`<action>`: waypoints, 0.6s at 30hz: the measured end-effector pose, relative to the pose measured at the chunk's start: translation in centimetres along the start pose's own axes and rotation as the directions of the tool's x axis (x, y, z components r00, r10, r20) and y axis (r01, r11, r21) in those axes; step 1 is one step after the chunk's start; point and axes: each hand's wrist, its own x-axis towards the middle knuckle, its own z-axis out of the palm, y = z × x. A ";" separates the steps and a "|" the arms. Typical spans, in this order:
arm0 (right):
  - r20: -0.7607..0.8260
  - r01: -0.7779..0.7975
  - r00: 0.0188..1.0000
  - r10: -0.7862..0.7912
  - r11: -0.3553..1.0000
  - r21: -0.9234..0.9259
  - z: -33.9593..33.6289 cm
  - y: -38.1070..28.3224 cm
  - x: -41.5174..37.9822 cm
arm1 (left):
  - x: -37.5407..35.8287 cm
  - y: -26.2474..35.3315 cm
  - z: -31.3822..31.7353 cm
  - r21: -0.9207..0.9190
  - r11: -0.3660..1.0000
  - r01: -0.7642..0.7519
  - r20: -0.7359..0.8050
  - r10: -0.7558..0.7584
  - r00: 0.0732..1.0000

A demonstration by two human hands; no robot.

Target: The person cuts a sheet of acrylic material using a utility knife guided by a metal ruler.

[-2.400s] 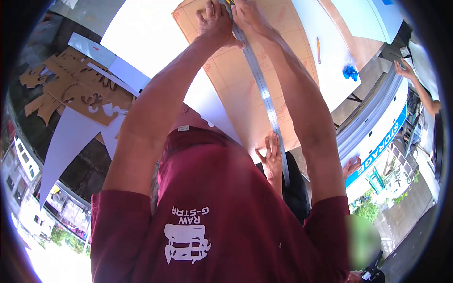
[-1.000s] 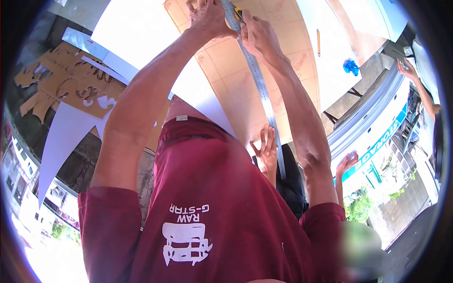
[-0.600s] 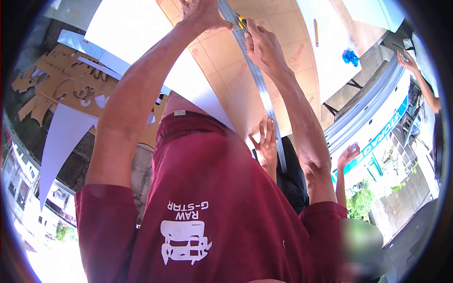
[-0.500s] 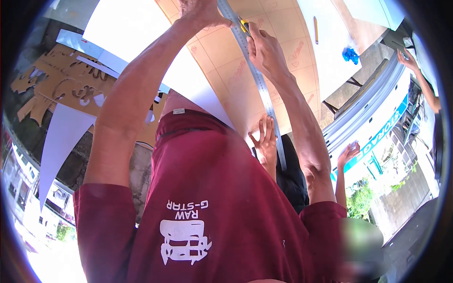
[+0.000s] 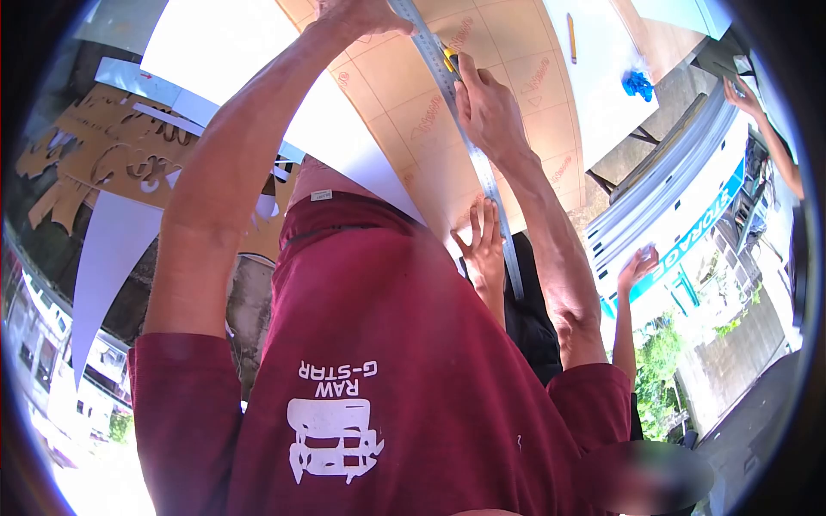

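Note:
A large tan cardboard sheet (image 5: 413, 103) with printed red marks lies on white boards. A long metal ruler (image 5: 465, 138) runs across it. My left hand (image 5: 357, 13) presses flat on the ruler's far part at the top edge of the view. My right hand (image 5: 489, 107) is closed around a yellow utility knife (image 5: 448, 60), held against the ruler's right edge. Another person's hand (image 5: 484, 245) presses the near end of the ruler, fingers spread.
A white board (image 5: 224, 52) lies under the cardboard; cut-out cardboard scraps (image 5: 112, 159) and white offcuts sit at left. A pencil (image 5: 571, 26) and blue object (image 5: 637, 83) rest on a white sheet at right. Other people's hands (image 5: 641, 262) show at right.
My right hand with the knife has slid along the ruler toward me, away from my left hand. My left hand stays pressed on the ruler; the other person's hand keeps holding its near end.

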 end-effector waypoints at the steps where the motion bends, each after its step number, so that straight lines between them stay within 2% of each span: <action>1: -0.002 0.004 1.000 -0.004 1.000 0.005 -0.1 0.1 -0.4 | -0.1 0.2 -0.2 0.007 1.000 0.005 0.007 -0.006 1.000; 4: 0.045 -0.013 0.999 0.015 0.999 -0.036 -0.7 0.0 -1.7 | -0.1 0.4 -0.6 0.024 1.000 0.017 0.026 -0.018 0.999; 7: 0.074 -0.094 0.993 0.093 0.996 0.003 -0.7 0.3 -3.2 | -0.3 0.4 -0.6 0.032 0.999 0.018 0.035 -0.019 0.999; 13: 0.122 -0.128 0.984 0.131 0.991 -0.038 -1.2 0.7 -5.6 | -0.4 0.3 -0.6 0.037 0.999 0.010 0.024 -0.010 1.000; 18: 0.100 -0.118 0.988 0.120 0.993 -0.024 -1.2 1.1 -7.7 | -0.3 0.1 -0.3 0.036 0.999 0.012 0.009 -0.012 1.000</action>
